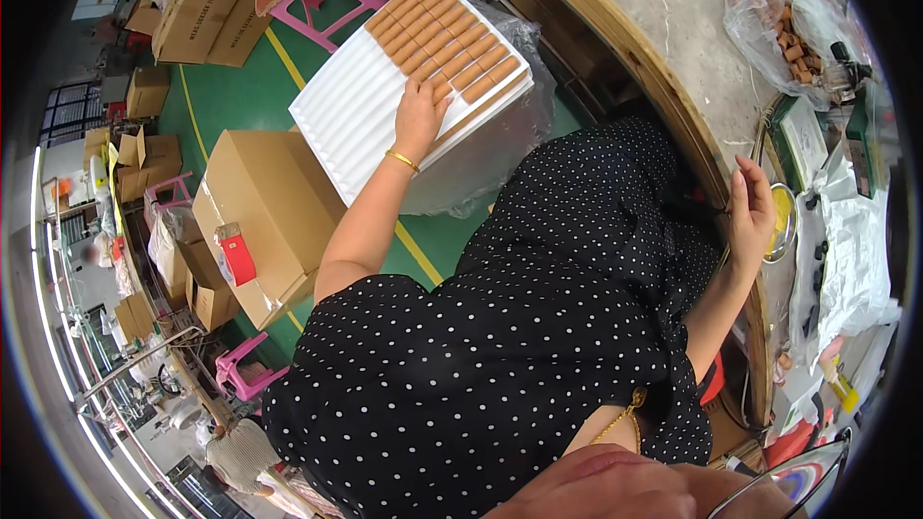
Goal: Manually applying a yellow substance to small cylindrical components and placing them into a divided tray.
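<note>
In the head view, the left hand (420, 115) lies flat on a white grooved tray (370, 101) at about eleven o'clock in the picture, fingers spread a little and pressing on the brown oblong pieces (452, 38) that fill part of it; it clamps nothing. The tray rests on a bundle of clear plastic wrap (500, 149) above the green floor (221, 101). As far as can be judged, the filling is less than half done: the rows of brown pieces cover the strip of the tray toward one o'clock, while the grooves toward eight o'clock are bare white. The tray's long axis runs from about seven o'clock up to one o'clock, and its grooves run the same way; each piece lies with its length across that line. The right hand (752, 211) is at three o'clock, raised at the edge of the curved wooden-rimmed table (615, 34), fingers loosely apart and bent, holding nothing that can be made out. A clear bag of loose brown pieces (784, 24) lies on the table at one o'clock, well apart from the tray. Cardboard boxes (264, 207) stand at nine o'clock.
</note>
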`<act>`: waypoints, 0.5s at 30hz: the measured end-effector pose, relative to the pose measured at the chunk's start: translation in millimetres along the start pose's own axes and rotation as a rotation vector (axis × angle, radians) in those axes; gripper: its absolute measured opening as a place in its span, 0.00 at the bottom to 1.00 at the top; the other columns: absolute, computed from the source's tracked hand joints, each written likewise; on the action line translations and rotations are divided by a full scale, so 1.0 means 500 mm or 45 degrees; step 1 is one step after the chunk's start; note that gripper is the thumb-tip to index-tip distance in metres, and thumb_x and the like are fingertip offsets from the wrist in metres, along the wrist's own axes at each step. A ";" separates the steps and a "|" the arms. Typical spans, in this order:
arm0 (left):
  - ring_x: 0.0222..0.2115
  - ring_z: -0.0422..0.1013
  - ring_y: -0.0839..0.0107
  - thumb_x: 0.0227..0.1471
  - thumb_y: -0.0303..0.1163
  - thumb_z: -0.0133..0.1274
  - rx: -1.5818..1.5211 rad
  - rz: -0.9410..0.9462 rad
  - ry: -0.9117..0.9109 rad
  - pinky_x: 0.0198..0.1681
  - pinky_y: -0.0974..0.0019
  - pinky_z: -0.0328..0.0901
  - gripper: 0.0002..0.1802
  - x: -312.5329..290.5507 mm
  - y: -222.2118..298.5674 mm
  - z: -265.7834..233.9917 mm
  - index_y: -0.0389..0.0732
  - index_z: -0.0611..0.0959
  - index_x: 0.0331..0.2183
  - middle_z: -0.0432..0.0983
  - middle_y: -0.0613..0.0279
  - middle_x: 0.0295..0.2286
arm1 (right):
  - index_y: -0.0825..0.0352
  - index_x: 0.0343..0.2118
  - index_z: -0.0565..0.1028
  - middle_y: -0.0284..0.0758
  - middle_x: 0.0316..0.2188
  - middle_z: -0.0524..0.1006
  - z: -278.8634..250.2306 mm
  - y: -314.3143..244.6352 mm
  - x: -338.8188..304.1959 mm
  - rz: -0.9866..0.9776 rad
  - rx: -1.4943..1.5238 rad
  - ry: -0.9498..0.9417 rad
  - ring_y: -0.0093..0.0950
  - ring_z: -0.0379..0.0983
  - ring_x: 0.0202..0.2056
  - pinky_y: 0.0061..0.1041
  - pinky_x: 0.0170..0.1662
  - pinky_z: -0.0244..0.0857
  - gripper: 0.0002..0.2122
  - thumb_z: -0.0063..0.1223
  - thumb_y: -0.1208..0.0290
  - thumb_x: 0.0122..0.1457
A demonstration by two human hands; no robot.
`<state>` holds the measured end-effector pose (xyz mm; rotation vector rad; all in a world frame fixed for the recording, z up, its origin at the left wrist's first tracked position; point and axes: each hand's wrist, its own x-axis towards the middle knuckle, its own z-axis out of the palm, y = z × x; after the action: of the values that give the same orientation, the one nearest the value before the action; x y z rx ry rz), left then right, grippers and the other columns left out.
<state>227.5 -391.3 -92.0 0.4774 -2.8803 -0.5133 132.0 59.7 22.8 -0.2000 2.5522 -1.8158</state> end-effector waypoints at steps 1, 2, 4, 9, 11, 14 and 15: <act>0.36 0.67 0.51 0.42 0.34 0.58 -0.016 -0.051 0.025 0.38 0.59 0.64 0.23 -0.001 -0.004 0.008 0.34 0.72 0.40 0.66 0.47 0.33 | 0.69 0.42 0.72 0.22 0.26 0.68 0.002 -0.002 0.004 -0.004 -0.004 -0.002 0.09 0.57 0.21 0.08 0.23 0.49 0.11 0.49 0.72 0.58; 0.37 0.66 0.49 0.40 0.32 0.60 -0.031 -0.102 0.051 0.38 0.58 0.64 0.24 0.000 -0.008 0.013 0.34 0.71 0.39 0.65 0.46 0.34 | 0.68 0.42 0.72 0.22 0.26 0.68 0.002 -0.005 0.010 -0.008 -0.008 0.009 0.09 0.57 0.21 0.08 0.23 0.49 0.11 0.48 0.73 0.57; 0.38 0.65 0.48 0.39 0.31 0.60 -0.106 -0.144 0.115 0.40 0.58 0.63 0.25 0.000 -0.004 0.022 0.34 0.70 0.40 0.65 0.44 0.35 | 0.68 0.42 0.72 0.22 0.26 0.68 -0.014 -0.004 0.004 -0.009 -0.025 0.034 0.09 0.58 0.21 0.08 0.23 0.50 0.11 0.48 0.73 0.57; 0.48 0.55 0.45 0.41 0.28 0.57 -0.201 0.037 0.272 0.53 0.53 0.51 0.32 -0.005 -0.015 0.104 0.29 0.65 0.47 0.61 0.37 0.45 | 0.68 0.38 0.74 0.26 0.30 0.72 -0.055 0.020 -0.023 0.132 -0.112 0.160 0.15 0.65 0.28 0.14 0.32 0.60 0.09 0.51 0.72 0.55; 0.51 0.51 0.45 0.41 0.29 0.56 -0.256 -0.047 0.250 0.55 0.52 0.45 0.35 -0.040 -0.019 0.109 0.29 0.62 0.50 0.59 0.38 0.47 | 0.69 0.36 0.74 0.29 0.29 0.73 -0.060 0.025 -0.018 0.078 -0.135 0.028 0.17 0.67 0.31 0.17 0.35 0.62 0.08 0.51 0.73 0.54; 0.49 0.51 0.45 0.39 0.29 0.58 -0.096 -0.115 0.224 0.55 0.52 0.46 0.35 -0.048 0.030 0.081 0.30 0.63 0.49 0.58 0.39 0.45 | 0.71 0.35 0.73 0.31 0.25 0.72 -0.102 0.009 -0.035 0.099 -0.106 0.147 0.20 0.67 0.27 0.18 0.33 0.62 0.07 0.50 0.74 0.54; 0.50 0.50 0.45 0.40 0.30 0.57 -0.164 -0.081 0.258 0.55 0.52 0.46 0.35 -0.033 0.059 0.084 0.30 0.62 0.49 0.56 0.40 0.47 | 0.70 0.34 0.73 0.31 0.23 0.72 -0.133 0.017 -0.046 0.091 -0.141 0.247 0.20 0.66 0.27 0.18 0.32 0.61 0.07 0.49 0.73 0.55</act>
<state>225.1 -346.6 -121.9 0.5668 -2.6277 -0.6180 148.7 127.5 35.3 0.0712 2.7511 -1.7511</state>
